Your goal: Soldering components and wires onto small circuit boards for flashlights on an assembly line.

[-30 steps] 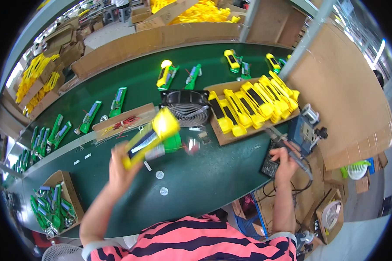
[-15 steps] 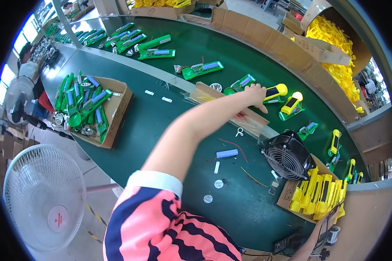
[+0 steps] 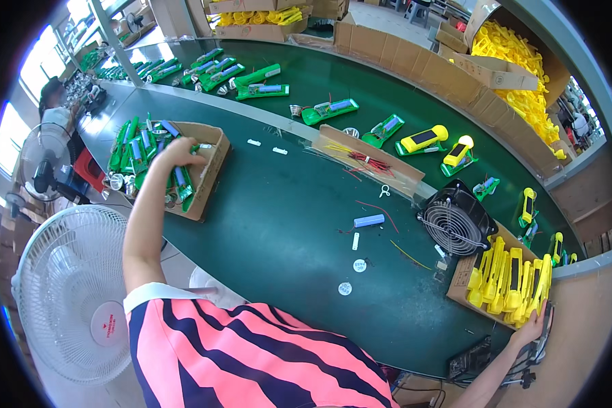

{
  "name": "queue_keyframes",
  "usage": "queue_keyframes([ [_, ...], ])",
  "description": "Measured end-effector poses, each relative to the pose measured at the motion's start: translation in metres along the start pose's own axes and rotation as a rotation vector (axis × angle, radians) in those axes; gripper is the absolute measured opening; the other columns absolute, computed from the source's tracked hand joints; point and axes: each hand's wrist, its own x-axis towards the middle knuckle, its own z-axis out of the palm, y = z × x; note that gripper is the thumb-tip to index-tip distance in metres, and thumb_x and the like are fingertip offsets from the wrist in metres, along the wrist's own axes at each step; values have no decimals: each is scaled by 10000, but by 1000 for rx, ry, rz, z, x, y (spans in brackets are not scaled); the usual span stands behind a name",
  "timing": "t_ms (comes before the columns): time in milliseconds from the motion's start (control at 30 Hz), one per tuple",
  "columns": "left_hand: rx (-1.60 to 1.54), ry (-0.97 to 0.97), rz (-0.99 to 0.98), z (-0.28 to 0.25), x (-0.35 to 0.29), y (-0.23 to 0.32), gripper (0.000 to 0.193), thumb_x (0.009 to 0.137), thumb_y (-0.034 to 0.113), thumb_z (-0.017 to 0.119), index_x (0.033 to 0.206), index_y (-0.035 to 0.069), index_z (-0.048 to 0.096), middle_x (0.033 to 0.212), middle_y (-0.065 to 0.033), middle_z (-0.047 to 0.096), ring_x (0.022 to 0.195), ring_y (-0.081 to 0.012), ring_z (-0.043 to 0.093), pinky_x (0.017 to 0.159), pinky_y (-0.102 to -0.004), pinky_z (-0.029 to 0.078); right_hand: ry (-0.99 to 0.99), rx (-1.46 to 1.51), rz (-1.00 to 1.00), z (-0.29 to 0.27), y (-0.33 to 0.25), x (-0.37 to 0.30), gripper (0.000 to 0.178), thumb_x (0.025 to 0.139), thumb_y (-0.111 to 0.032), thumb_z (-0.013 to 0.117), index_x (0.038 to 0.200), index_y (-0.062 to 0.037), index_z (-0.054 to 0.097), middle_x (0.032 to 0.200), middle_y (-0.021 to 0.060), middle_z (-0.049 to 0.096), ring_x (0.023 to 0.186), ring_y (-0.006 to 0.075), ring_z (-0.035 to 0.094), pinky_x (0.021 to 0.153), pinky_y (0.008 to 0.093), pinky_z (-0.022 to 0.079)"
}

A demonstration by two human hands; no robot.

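My left hand [image 3: 181,153] is over a cardboard box [image 3: 213,166] at the left of the bench, its fingers spread just above the contents. Heaped in that box are green plastic housings [image 3: 139,146] with blue cylindrical cells and small silvery reflectors. Whether the fingertips touch a housing is hard to see. At the lower right, my right hand [image 3: 532,328] is beside a second cardboard box [image 3: 460,277] of yellow plastic casings [image 3: 513,282] with dark panels. Its fingers look closed near the box's right corner, next to a dark, thin thing; what they hold is unclear.
A black fan [image 3: 453,221] stands by the yellow casings. A cardboard tray [image 3: 387,170] holds red and yellow wires. On the bench lie a blue cell [image 3: 369,221] and round stickers [image 3: 345,288]. Green housings, some with yellow casings [image 3: 423,138], line the belt behind. A large white fan [image 3: 75,292] stands left.
My left hand has swung from the belt, where it was by a yellow casing, to the box of green housings. That casing now lies on a green housing. My right hand stays by the yellow casings.
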Motion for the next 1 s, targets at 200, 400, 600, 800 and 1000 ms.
queue_keyframes([
  [200, 16, 569, -44, 26, -23, 47, 293, 689, 213, 627, 963, 109, 635, 965, -119, 563, 960, -305, 503, 815, -395, 418, 69, -267, -266, 14, -99, -104, 365, 857, -20, 449, 1213, -83, 499, 1316, 67, 376, 1096, 167, 443, 935, 266, 322],
  [400, -286, 344, 62, 29, 12, 16, 219, 717, 131, 582, 916, 64, 642, 850, -159, 628, 781, -307, 593, 723, -373, 466, -191, -46, -278, 44, -80, -233, 348, 816, -29, 549, 1159, -20, 494, 1181, 112, 406, 1088, 210, 429, 903, 314, 373],
  [600, 232, 208, -365, 20, 3, -6, 136, 756, 129, 544, 837, 69, 635, 932, -168, 612, 900, -308, 591, 742, -390, 489, -477, -75, -381, 61, -74, -290, 344, 761, 35, 556, 1091, -1, 467, 949, 145, 589, 863, 294, 560, 768, 336, 437],
  [800, 150, 232, -249, 19, 7, -16, 340, 640, 96, 663, 925, -7, 510, 948, -200, 599, 897, -319, 588, 759, -382, 487, -351, -114, -570, 69, -73, -293, 453, 710, 59, 576, 1130, -16, 427, 983, 166, 566, 915, 345, 526, 808, 391, 416],
  [1000, -193, 543, -99, -72, -29, 14, 854, 475, 190, 802, 1195, 77, 357, 1016, -189, 571, 934, -343, 558, 786, -391, 447, -351, -88, -604, 70, -75, -291, 429, 716, 54, 569, 1124, -5, 447, 1016, 140, 580, 983, 343, 498, 878, 397, 379],
])
